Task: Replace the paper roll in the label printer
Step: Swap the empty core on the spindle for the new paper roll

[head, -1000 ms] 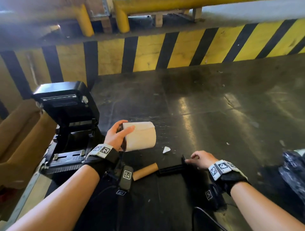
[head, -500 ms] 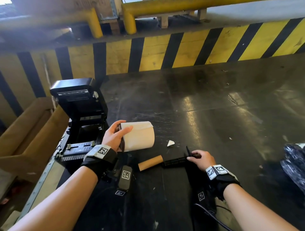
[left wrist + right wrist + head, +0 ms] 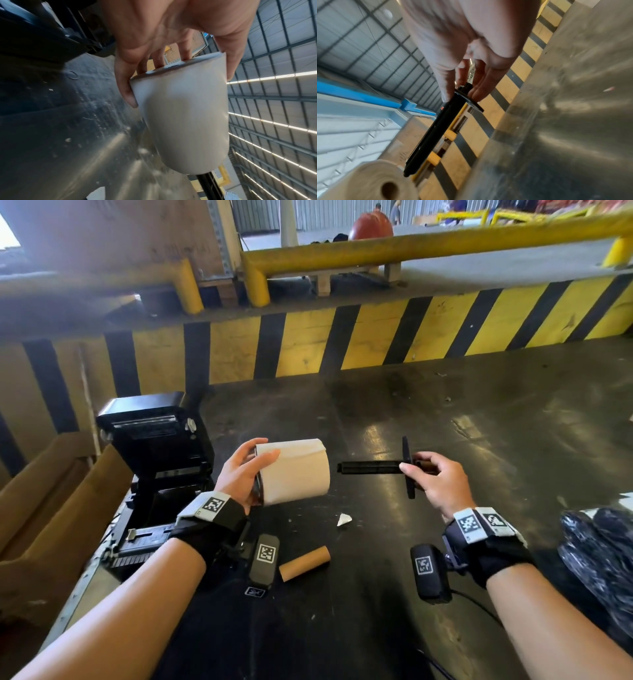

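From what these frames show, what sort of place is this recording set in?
Most likely a warehouse or loading dock: a yellow-and-black hazard-striped barrier edges the dark metal work surface, yellow guard rails run behind it, and a ribbed metal roof spans overhead.

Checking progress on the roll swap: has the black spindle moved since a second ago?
Yes. The right hand has lifted the spindle off the table, away from the empty cardboard core lying there, to point at the paper roll.
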Demonstrator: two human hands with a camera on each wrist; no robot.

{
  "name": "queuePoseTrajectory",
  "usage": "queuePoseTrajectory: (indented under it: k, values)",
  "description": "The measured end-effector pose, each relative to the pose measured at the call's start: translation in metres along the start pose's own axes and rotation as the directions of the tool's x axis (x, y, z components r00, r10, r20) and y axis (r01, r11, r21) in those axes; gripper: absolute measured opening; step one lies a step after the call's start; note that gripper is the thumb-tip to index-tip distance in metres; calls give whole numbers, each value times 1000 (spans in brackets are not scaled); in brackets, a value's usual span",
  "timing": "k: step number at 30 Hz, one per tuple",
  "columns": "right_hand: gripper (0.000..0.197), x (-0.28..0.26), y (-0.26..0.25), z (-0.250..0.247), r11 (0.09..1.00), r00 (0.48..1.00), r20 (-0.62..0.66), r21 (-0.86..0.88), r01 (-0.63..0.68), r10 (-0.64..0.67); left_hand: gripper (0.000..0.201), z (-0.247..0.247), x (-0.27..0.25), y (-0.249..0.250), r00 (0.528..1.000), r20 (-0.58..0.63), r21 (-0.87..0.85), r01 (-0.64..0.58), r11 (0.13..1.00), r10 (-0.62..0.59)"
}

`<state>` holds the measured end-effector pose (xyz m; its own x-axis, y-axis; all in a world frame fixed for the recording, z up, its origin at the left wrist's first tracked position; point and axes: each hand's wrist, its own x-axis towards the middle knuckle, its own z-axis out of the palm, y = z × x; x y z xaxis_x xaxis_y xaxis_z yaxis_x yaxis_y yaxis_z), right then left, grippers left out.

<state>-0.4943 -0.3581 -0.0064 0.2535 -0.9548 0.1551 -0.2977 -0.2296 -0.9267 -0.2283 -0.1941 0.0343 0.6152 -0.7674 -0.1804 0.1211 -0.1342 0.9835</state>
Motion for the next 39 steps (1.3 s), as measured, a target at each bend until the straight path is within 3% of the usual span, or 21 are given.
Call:
queuePoseTrajectory:
  k: [15, 25, 33, 39]
  values:
    - [31, 0, -10, -1, 967, 999, 30, 254, 33, -42, 41, 17, 2, 18, 990, 139, -165, 21, 986, 2]
    - [23, 9, -30, -5, 967, 987, -11, 198, 158, -159, 34, 11, -2, 21, 974, 221, -178, -5, 984, 45]
    - [12, 9, -33, 6, 976, 988, 1, 154, 154, -156, 44, 2, 2, 20, 977, 213, -211, 22, 977, 24]
    - [17, 3, -35, 15, 985, 989, -24, 95, 144, -143, 41, 2, 1, 18, 978, 207, -276, 40, 960, 19]
